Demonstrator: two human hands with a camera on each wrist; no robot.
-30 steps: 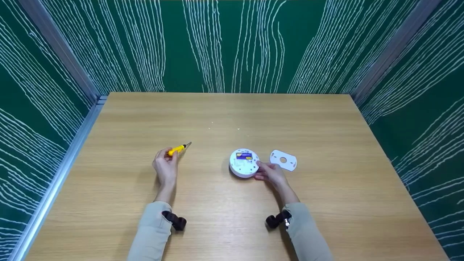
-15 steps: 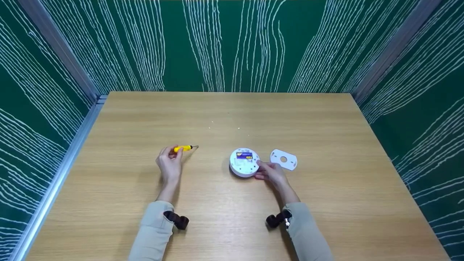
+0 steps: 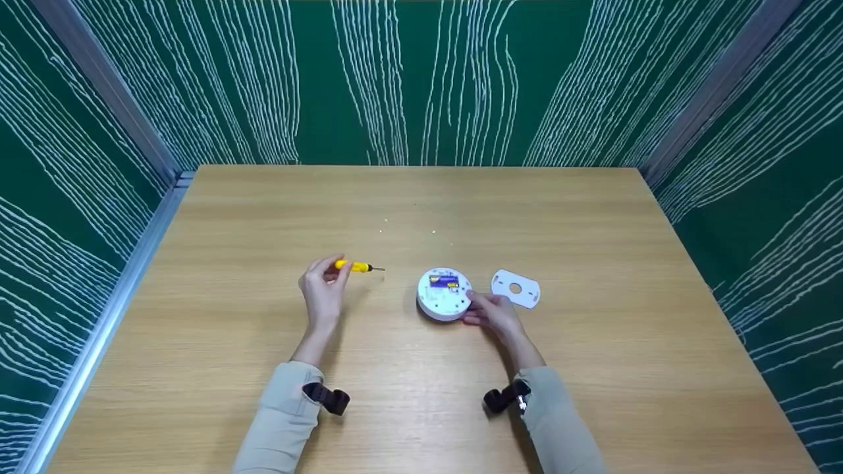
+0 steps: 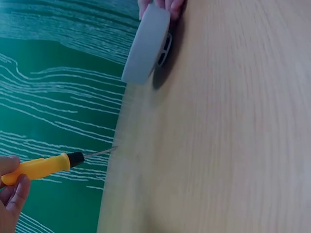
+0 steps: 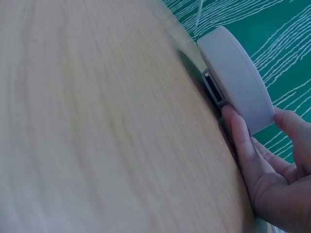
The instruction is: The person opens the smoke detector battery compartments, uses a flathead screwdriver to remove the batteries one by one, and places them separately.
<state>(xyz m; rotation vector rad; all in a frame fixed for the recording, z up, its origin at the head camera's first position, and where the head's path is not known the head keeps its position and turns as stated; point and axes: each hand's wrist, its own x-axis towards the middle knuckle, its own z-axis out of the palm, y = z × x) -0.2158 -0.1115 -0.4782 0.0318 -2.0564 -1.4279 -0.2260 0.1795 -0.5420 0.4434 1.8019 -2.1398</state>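
Observation:
My left hand [image 3: 324, 289] pinches the yellow handle of a screwdriver [image 3: 359, 266] between thumb and fingers. Its thin metal shaft, below a black collar, points right, raised over the table, as the left wrist view [image 4: 43, 167] shows of the screwdriver. A round white device that looks like a smoke detector [image 3: 444, 299] has its back facing up, with a purple and yellow battery [image 3: 444, 282] in its slot. With thumb on top and fingers underneath, my right hand [image 3: 494, 317] grips the device's right edge. In the right wrist view the smoke detector [image 5: 235, 80] shows its side and a dark slotted part below.
A flat white mounting plate [image 3: 527, 297] with a round central hole lies just beyond the right hand. Several tiny white specks dot the wooden table [image 3: 421, 197] farther back. Green walls [image 3: 316, 79] with white wavy lines stand behind and at both sides.
The left hand has moved right and slightly away from me, bringing the screwdriver nearer the device. Its tip has swung from pointing up-right to pointing right. The right hand has stayed still.

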